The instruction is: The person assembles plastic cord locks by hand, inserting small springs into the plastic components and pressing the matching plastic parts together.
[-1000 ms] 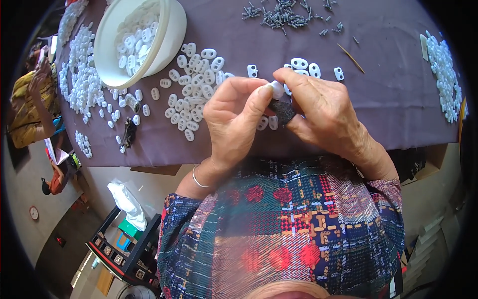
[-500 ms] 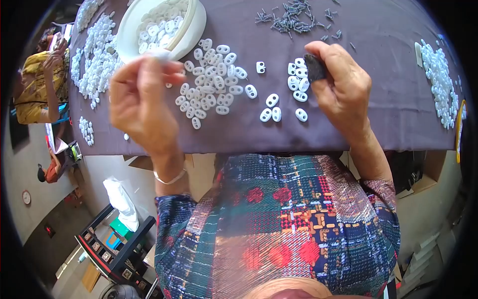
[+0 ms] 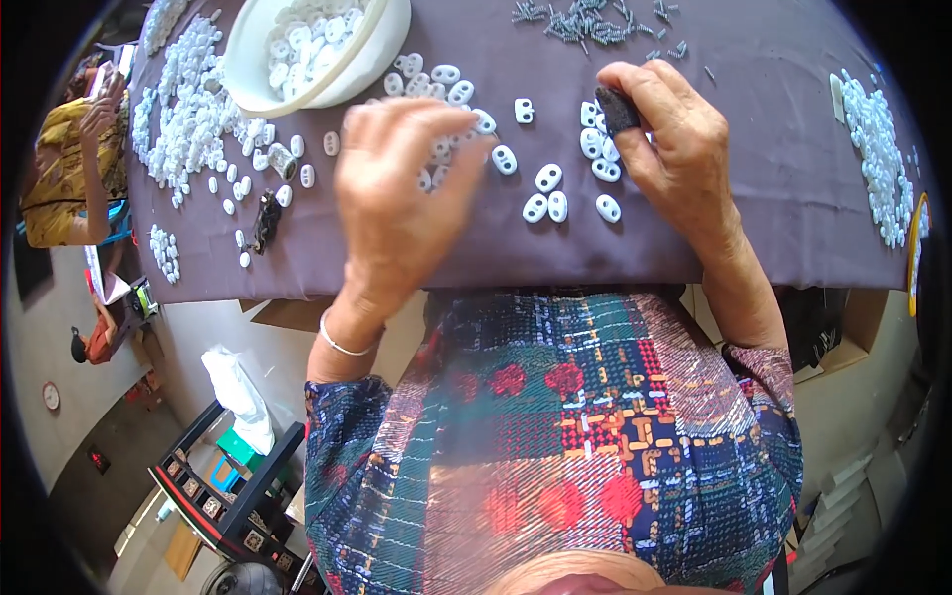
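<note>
My left hand [image 3: 402,188], smeared by motion, reaches over a loose heap of white oval two-holed plastic pieces [image 3: 446,74] that look like cord locks. Its thumb and fingers stand apart, the tips beside one piece [image 3: 483,121] at the heap's right edge. Over on the right, my right hand [image 3: 679,149] is closed, with a black finger cover [image 3: 617,109] on one digit. Whatever it may hold is hidden. Just left of it lies a small cluster of the pieces [image 3: 592,144]. Several single ones [image 3: 548,178] are spread between the hands.
A white tub [image 3: 387,59] of the pieces leans at the back left. Small metal springs [image 3: 585,25] lie at the back. Smaller white parts are piled at the left [image 3: 188,119] and far right [image 3: 873,159]. A dark object [image 3: 266,220] lies near the left pile. Another person [image 3: 64,178] sits beyond.
My left hand has moved right, from in front of the tub to over the heap, and its fingers have spread. My right hand stays nearly in place; the view has shifted slightly.
</note>
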{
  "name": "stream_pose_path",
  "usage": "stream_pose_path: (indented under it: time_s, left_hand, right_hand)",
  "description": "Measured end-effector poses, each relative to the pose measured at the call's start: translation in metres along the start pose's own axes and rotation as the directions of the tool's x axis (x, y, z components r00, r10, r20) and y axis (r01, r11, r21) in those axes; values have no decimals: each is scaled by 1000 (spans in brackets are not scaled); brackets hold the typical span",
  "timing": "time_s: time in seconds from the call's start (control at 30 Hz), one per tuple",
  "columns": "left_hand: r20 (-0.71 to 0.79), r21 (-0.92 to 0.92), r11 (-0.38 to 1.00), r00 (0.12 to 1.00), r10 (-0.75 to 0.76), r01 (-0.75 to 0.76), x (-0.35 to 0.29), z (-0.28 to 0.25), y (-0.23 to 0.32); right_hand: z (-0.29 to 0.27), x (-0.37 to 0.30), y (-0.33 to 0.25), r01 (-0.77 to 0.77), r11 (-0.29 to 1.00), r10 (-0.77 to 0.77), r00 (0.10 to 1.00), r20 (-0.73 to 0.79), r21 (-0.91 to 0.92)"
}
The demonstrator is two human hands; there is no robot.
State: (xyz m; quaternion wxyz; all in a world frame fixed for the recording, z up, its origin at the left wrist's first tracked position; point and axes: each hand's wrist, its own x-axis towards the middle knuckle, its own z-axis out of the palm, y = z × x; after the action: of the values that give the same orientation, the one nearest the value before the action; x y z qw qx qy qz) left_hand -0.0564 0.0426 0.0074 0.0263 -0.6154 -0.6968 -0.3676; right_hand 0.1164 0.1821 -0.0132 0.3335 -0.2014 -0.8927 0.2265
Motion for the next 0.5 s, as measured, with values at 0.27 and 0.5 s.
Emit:
stream_pose_path:
  time_s: [0.27,0.5]
  left_hand:
    - [182,-51,998,983,-18,28,-21,19,18]
    - [322,-28,1000,947,8,2,-12,28,24]
  right_hand:
    - [0,2,-2,68,997,-68,998,13,-21]
    - [1,1,-6,57,998,-57,998,-21,19]
